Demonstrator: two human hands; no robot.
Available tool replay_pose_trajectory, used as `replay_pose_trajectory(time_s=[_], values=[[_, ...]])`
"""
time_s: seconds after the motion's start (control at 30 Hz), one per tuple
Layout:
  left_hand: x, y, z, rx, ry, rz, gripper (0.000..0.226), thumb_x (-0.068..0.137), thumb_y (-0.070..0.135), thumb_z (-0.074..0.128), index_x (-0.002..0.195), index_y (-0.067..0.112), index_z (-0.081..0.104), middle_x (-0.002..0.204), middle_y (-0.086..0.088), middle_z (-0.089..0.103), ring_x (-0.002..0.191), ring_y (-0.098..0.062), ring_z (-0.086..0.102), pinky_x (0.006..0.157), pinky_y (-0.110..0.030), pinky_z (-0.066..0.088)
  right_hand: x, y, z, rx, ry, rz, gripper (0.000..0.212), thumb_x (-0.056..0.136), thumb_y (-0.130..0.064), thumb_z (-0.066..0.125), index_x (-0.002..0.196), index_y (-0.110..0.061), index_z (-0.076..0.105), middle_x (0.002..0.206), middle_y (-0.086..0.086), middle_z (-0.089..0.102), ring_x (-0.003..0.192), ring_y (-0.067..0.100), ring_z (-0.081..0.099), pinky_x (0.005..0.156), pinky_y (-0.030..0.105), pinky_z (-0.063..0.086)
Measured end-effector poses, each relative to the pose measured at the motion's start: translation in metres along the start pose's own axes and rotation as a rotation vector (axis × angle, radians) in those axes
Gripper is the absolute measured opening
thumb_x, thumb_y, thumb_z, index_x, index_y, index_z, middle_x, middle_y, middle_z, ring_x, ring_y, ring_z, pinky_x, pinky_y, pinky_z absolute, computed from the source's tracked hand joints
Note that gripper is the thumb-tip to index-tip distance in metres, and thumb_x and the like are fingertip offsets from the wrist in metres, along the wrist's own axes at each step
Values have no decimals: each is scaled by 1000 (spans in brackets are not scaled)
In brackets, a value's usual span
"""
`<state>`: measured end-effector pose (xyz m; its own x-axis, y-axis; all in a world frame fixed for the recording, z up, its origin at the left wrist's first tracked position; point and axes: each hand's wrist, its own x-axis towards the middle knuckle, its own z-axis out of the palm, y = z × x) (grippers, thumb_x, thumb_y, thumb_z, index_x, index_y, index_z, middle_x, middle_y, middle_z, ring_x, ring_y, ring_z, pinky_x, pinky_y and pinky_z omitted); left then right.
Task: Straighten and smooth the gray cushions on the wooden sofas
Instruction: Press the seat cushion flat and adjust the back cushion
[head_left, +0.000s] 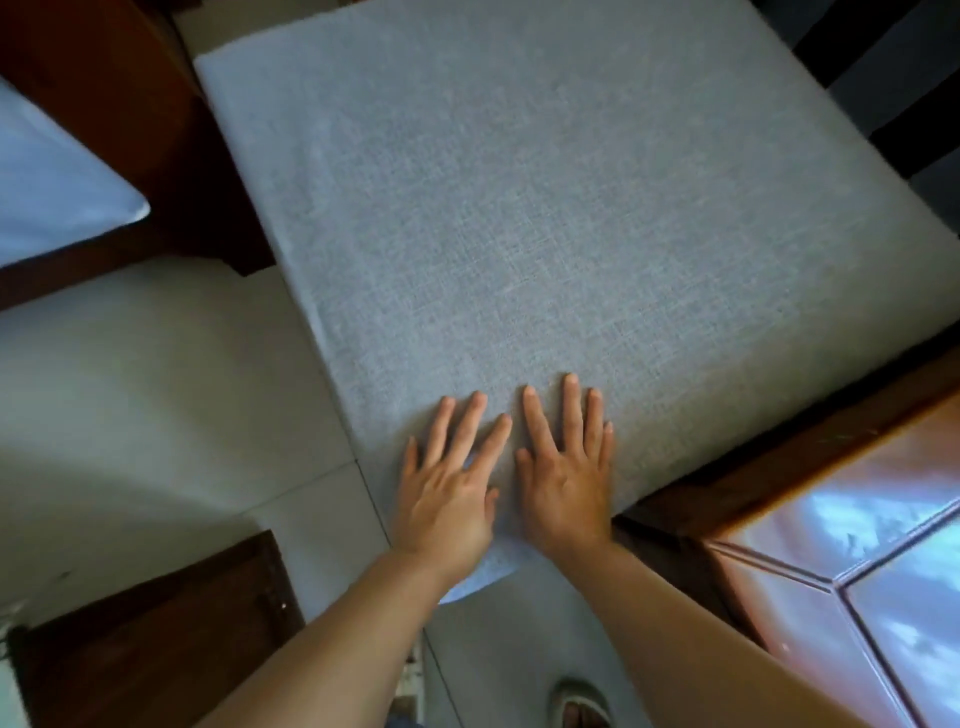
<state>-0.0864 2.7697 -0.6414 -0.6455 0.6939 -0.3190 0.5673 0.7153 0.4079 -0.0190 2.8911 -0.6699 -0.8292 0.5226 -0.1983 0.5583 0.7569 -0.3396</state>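
- Head view: a large gray cushion (519, 218) fills the middle, lying flat on a dark wooden sofa frame (779, 452) that shows along its right edge.
- The left hand (447, 493) lies flat on the cushion's near corner, grip wide, fingers straight and spread, holding nothing.
- The right hand (566, 478) lies just beside it, also flat, grip wide, fingers straight on the fabric.
- A second gray cushion (57, 192) sits at the far left on another wooden frame (119, 93).
- A glossy wooden side table (857, 545) stands near right, close against the sofa.
- A dark wooden piece (156, 634) stands near left on the pale tiled floor (156, 415).
- A sandalled foot (579, 701) shows at the bottom edge.
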Motion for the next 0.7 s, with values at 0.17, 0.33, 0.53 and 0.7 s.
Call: replay_pose_trajectory(time_s=[0.17,0.33,0.53,0.7], values=[[-24,18,29,-84,131,-114,62,99,21,32,151,33,1,155,20,-17,143,-8,-24,117,-43,3,0,7,5,-69,71,-92,58,94,-43,20,152,-34,12,160,4,-5,146,28,-8,114,40,-9],[-40,25,66,-44,330,-175,61,92,35,15,152,26,10,159,15,1,147,-9,-4,114,-43,10,4,15,13,-128,214,-187,57,95,-43,24,149,-28,29,159,5,19,146,30,12,114,43,2],[-46,10,88,4,499,-99,60,92,38,31,149,21,30,158,9,19,146,-13,15,111,-47,22,-26,27,30,-102,364,-358,54,91,-35,36,142,-21,45,152,3,37,141,25,31,110,47,19],[-41,5,98,56,647,-51,58,90,37,36,145,17,40,154,4,31,143,-17,27,108,-49,32,-36,35,47,-79,516,-391,53,89,-34,36,138,-20,52,148,-1,43,138,23,36,108,45,23]])
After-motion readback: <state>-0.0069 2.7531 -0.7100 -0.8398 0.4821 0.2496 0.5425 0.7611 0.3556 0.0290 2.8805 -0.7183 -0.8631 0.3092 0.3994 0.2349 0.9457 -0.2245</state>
